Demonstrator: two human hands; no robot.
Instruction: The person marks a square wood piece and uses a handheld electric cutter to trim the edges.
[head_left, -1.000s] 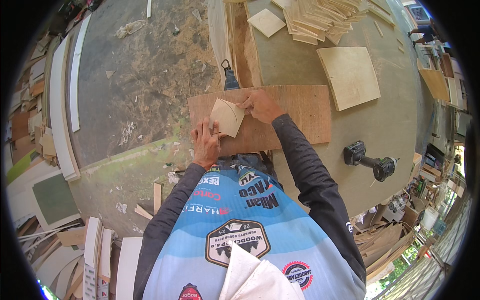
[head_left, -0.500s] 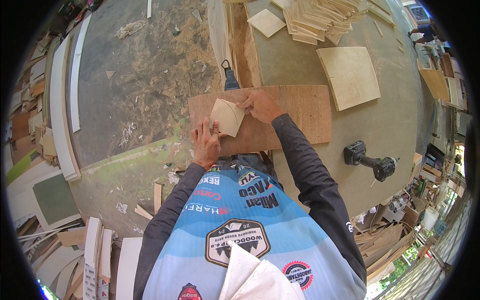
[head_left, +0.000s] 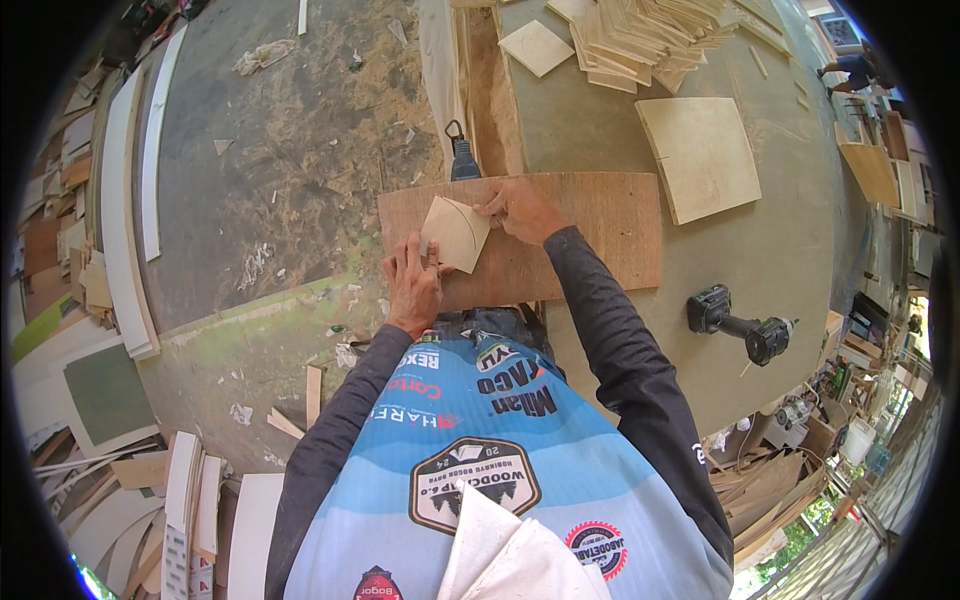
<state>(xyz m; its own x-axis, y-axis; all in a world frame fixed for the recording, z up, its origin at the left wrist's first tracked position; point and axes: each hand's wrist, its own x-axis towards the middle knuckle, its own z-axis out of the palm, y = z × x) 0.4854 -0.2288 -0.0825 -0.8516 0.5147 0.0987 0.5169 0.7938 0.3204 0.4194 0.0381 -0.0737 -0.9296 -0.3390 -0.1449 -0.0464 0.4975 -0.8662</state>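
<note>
A small pale plywood piece (head_left: 450, 238), roughly square with a dark curved line across it, sits slanted over a reddish-brown plywood board (head_left: 600, 230). At its left and lower edge, my left hand (head_left: 414, 285) grips it with the fingers along the side. My right hand (head_left: 520, 212) is closed at the upper right corner, thumb and finger pinching the piece. Just beyond the board's far edge shows the dark grip end of a power tool (head_left: 463, 160); the rest of it is hidden.
To the right lie a larger plywood panel (head_left: 700, 160) and a cordless drill (head_left: 742, 325). Thin square plywood pieces (head_left: 640, 40) are heaped at the far right, with one square (head_left: 536, 48) apart. Long white strips (head_left: 128, 220) and offcuts line the left; a person (head_left: 855, 68) is far off.
</note>
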